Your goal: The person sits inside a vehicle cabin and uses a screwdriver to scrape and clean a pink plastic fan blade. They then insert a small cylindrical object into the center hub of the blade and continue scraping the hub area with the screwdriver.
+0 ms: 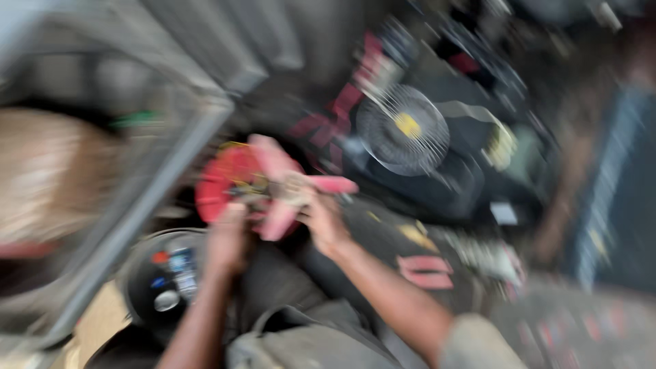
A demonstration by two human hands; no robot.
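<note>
The picture is very blurry, so small things are hard to make out. Both hands hold one thing between them in the middle of the view. It is a red round part [222,181] with pink blades [280,188] sticking out, like a fan piece. The left hand [229,239] grips it from the near side, under the red round part. The right hand [324,222] is closed on it just beside the pink blades. Farther off, to the right, sits a round wire fan guard [403,130] with a yellow spot in its middle. Near the left arm is a dark round bowl [140,273] with little things inside. A grey metal bar [157,184] slants across the left side.
</note>
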